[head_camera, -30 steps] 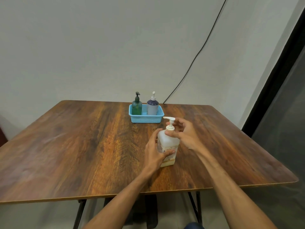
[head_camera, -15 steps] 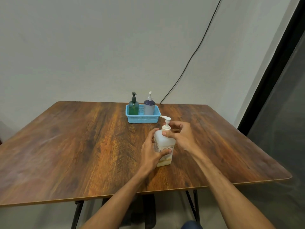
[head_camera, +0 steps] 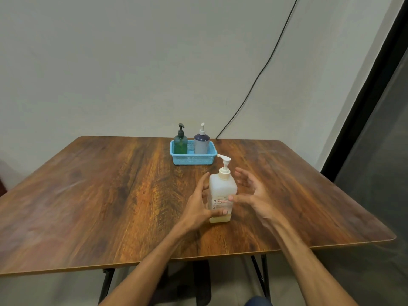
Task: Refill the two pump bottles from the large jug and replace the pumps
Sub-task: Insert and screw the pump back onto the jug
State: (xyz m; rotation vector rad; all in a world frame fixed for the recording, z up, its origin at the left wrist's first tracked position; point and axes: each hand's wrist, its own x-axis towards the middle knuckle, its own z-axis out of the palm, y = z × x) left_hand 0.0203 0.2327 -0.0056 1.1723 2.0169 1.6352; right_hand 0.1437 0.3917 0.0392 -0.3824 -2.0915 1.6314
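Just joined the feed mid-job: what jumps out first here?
The white jug with its pump on stands near the front middle of the table: the left hand grips its lower part, the right hand is spread open beside it. At the far edge a blue basket holds a green bottle and a grey-blue bottle, both upright with pumps on.

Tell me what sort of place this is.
Probably a plain indoor room, perhaps at home: a wood-grain table against a bare wall, a black cable running down it, a blue basket of pump bottles.
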